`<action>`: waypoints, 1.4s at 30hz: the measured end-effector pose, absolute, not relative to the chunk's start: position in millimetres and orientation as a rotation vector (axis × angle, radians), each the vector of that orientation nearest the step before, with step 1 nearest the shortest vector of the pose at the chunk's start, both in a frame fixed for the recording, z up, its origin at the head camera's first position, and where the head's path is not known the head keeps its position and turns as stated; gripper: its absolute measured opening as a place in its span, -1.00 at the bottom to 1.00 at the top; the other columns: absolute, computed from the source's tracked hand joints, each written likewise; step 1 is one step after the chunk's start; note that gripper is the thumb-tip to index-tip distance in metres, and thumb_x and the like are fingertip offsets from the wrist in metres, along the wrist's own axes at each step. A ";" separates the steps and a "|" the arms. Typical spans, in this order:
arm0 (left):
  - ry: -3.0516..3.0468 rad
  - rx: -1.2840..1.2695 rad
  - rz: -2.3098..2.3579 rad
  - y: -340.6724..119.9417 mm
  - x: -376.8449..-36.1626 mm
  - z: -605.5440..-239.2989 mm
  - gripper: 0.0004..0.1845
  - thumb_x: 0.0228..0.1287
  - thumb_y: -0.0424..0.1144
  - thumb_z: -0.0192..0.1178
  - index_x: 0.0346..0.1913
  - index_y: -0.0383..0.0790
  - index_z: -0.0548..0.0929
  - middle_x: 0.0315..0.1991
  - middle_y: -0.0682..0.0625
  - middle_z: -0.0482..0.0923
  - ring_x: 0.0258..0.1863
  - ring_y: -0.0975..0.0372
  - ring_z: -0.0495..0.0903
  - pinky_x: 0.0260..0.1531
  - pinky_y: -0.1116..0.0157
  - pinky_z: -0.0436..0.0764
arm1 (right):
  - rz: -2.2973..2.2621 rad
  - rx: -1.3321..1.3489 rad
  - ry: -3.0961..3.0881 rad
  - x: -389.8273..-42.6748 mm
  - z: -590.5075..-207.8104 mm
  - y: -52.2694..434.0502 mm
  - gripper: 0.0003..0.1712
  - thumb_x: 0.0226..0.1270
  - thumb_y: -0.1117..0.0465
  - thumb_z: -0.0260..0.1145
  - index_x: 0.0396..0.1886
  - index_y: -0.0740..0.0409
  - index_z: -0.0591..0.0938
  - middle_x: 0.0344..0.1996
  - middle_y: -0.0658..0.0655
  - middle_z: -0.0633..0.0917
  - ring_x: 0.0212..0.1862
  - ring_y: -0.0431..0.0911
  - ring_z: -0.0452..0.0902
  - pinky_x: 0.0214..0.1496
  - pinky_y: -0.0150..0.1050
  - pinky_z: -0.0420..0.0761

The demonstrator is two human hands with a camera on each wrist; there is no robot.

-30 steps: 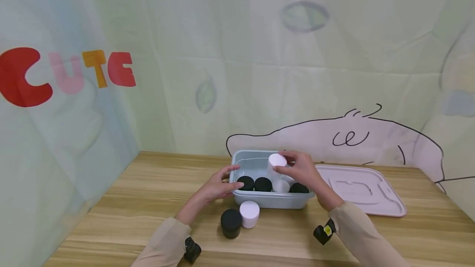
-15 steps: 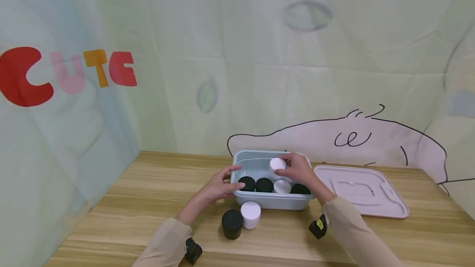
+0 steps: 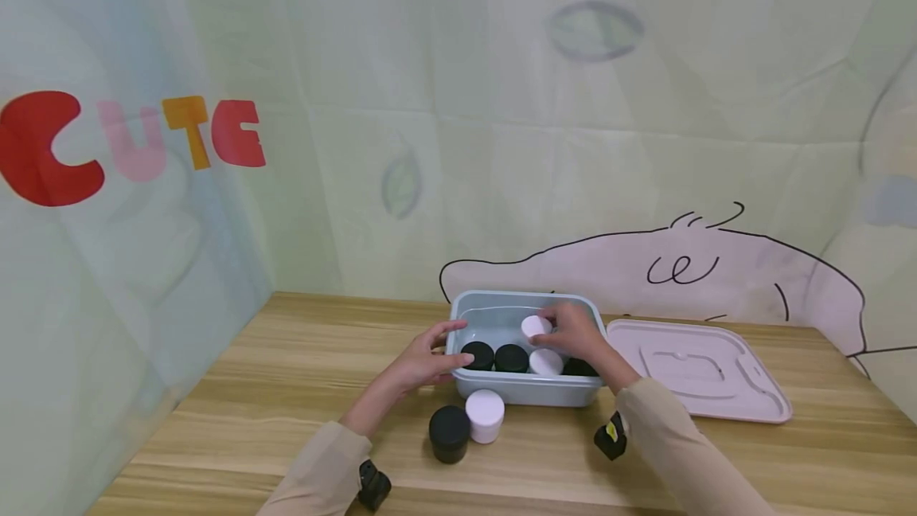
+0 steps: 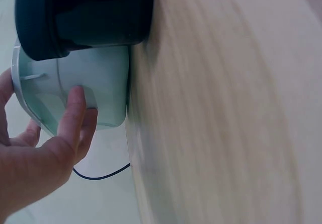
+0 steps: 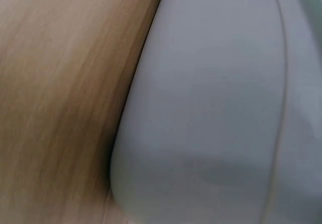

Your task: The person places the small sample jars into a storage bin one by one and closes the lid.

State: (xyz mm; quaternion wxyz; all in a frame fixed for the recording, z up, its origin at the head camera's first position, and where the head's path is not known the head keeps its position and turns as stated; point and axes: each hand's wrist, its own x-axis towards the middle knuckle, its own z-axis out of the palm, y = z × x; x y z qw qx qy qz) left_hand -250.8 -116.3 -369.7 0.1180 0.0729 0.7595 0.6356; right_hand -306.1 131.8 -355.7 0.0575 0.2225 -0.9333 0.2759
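A pale blue bin [image 3: 525, 396] stands on the wooden table [image 3: 286, 388]. Inside it lie two black-lidded jars [image 3: 494, 357], a white-lidded jar [image 3: 546, 361] and another dark jar half hidden behind my right arm. My right hand [image 3: 569, 331] grips a white jar [image 3: 536, 326] down inside the bin, behind the front row. My left hand [image 3: 430, 357] holds the bin's left rim; the left wrist view shows its fingers [image 4: 75, 118] on the bin wall [image 4: 95, 90]. The right wrist view is filled by the bin's outer wall [image 5: 216, 108].
A black jar [image 3: 449, 433] and a white jar [image 3: 485, 415] stand side by side on the table in front of the bin. The bin's pink lid [image 3: 698, 370] lies flat to its right. Fabric backdrops close the back and left sides.
My right hand has lowered the white jar from above the bin's rim down into the bin. My left hand has stayed on the rim.
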 end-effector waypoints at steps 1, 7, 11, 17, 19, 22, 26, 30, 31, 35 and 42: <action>2.223 0.211 1.858 -116.1 -250.8 -369.6 -0.36 0.10 -0.32 0.27 0.27 -0.19 0.30 0.22 -0.39 0.21 -0.02 -0.03 0.48 -0.12 0.04 0.56 | 0.839 0.670 -2.844 -306.2 -356.3 131.6 -0.79 -0.06 0.23 0.44 -0.49 0.28 0.63 -0.68 0.00 0.45 -0.53 -0.16 0.27 -0.53 -0.37 0.26; 2.226 0.196 1.857 -115.4 -250.5 -370.0 -0.36 0.10 -0.31 0.28 0.27 -0.16 0.32 0.22 -0.39 0.22 -0.02 -0.03 0.48 -0.11 0.03 0.55 | 0.813 0.686 -2.875 -306.6 -359.9 132.1 -0.73 -0.02 0.22 0.42 -0.68 0.18 0.49 -0.75 -0.04 0.29 -0.58 -0.18 0.20 -0.55 -0.39 0.16; 2.230 0.188 1.855 -114.8 -249.9 -369.9 -0.37 0.09 -0.31 0.28 0.26 -0.15 0.33 0.22 -0.38 0.22 -0.03 -0.02 0.48 -0.12 0.04 0.56 | 0.786 0.714 -2.869 -306.1 -360.9 133.4 -0.65 0.00 0.22 0.40 -0.74 0.16 0.40 -0.76 -0.05 0.25 -0.61 -0.19 0.16 -0.57 -0.41 0.12; 2.235 0.181 1.850 -113.7 -249.6 -370.1 -0.37 0.09 -0.31 0.28 0.26 -0.14 0.34 0.22 -0.37 0.22 -0.02 -0.03 0.48 -0.12 0.04 0.56 | 0.793 0.651 -2.913 -304.2 -359.8 133.8 -0.79 0.01 0.20 0.40 -0.63 0.20 0.56 -0.72 -0.02 0.41 -0.56 -0.17 0.26 -0.54 -0.38 0.22; 2.239 0.178 1.847 -113.3 -249.5 -370.2 -0.37 0.09 -0.31 0.29 0.25 -0.14 0.34 0.22 -0.37 0.23 -0.02 -0.03 0.48 -0.12 0.05 0.56 | 0.792 0.630 -2.909 -302.6 -358.7 134.6 -0.83 0.00 0.20 0.40 -0.50 0.24 0.65 -0.62 0.07 0.57 -0.49 -0.13 0.37 -0.48 -0.33 0.38; 2.240 0.175 1.845 -112.8 -249.4 -370.4 -0.37 0.08 -0.30 0.29 0.25 -0.13 0.34 0.22 -0.36 0.23 -0.02 -0.03 0.48 -0.13 0.05 0.57 | 0.845 0.583 -2.893 -298.3 -356.3 135.9 -0.67 0.02 0.20 0.38 -0.25 0.36 0.66 -0.31 0.24 0.68 -0.29 -0.02 0.52 -0.25 -0.18 0.55; 2.233 0.175 1.852 -112.4 -249.3 -370.2 -0.37 0.09 -0.31 0.29 0.25 -0.13 0.34 0.22 -0.37 0.23 -0.02 -0.03 0.47 -0.12 0.04 0.56 | 0.949 0.538 -2.886 -289.0 -350.5 136.5 -0.53 0.11 0.19 0.33 -0.05 0.44 0.57 -0.08 0.33 0.61 -0.10 0.07 0.52 -0.12 -0.09 0.55; 2.236 0.178 1.853 -112.5 -249.3 -369.7 -0.37 0.09 -0.31 0.28 0.26 -0.14 0.33 0.23 -0.37 0.22 -0.02 -0.03 0.47 -0.13 0.04 0.56 | 0.998 0.562 -2.852 -277.5 -343.6 135.7 -0.51 0.16 0.16 0.30 0.01 0.40 0.54 -0.01 0.31 0.58 0.00 0.10 0.49 -0.04 -0.04 0.53; 2.237 0.180 1.854 -112.6 -249.5 -369.6 -0.37 0.10 -0.31 0.28 0.26 -0.14 0.33 0.23 -0.37 0.22 -0.02 -0.03 0.47 -0.12 0.04 0.56 | 1.006 0.576 -2.835 -274.1 -342.1 135.4 -0.51 0.16 0.15 0.30 0.02 0.39 0.54 -0.01 0.31 0.58 0.04 0.11 0.48 0.00 -0.02 0.51; 2.233 0.187 1.858 -113.8 -250.2 -369.5 -0.37 0.10 -0.32 0.27 0.27 -0.15 0.32 0.23 -0.38 0.21 -0.02 -0.04 0.47 -0.12 0.03 0.56 | 1.077 0.644 -2.762 -259.4 -336.0 133.8 -0.53 0.16 0.16 0.30 0.02 0.35 0.54 -0.01 0.29 0.58 0.06 0.13 0.46 0.09 0.01 0.46; 2.232 0.190 1.857 -115.7 -251.1 -369.6 -0.37 0.11 -0.31 0.27 0.27 -0.15 0.32 0.23 -0.39 0.21 -0.03 -0.03 0.48 -0.12 0.03 0.56 | 1.295 0.790 -2.618 -236.6 -335.5 126.9 -0.54 0.12 0.23 0.34 0.01 0.37 0.55 -0.02 0.33 0.57 0.02 0.13 0.49 0.06 -0.05 0.49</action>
